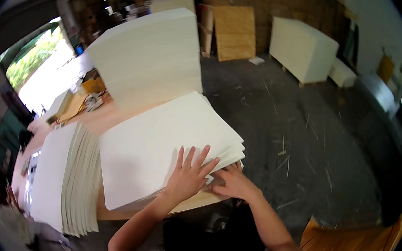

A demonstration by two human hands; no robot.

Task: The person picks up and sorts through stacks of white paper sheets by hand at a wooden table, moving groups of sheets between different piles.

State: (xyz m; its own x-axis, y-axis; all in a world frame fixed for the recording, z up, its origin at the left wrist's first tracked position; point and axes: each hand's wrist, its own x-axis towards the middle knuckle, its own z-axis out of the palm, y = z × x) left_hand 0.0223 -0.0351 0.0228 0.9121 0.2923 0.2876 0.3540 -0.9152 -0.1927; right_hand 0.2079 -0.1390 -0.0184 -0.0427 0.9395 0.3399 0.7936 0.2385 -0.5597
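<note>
1. The person's left hand [189,175] is lying flat on the near corner of a low pile of large white sheets [159,144], fingers spread and palm pressing down, gripping nothing.
2. The right hand [234,183] is sitting just beside the left, at the pile's near edge, with its fingertips tucked toward the fanned edges of the sheets. Whether they are pinching a sheet or only touching the edge cannot be told.
3. The pile is stretching up and away from both hands, lying on a wooden table [194,203] whose bare rim is showing directly under the wrists.
4. To the left of the left hand, past the pile's far side, a second stack of sheets [67,181] is leaning and fanning out over the table's near edge.
5. Well beyond the fingertips, a tall white block of stacked sheets [150,57] is standing on the table behind the low pile.
6. To the right of the right hand, the dark floor [299,130] is showing thin pale scraps scattered over it.
7. Far off past that floor, another white stack [303,48] is standing by the wall, with a plywood panel [235,31] leaning to its left.
8. Below the right forearm, the curved edge of a wooden seat [355,239] is showing.
</note>
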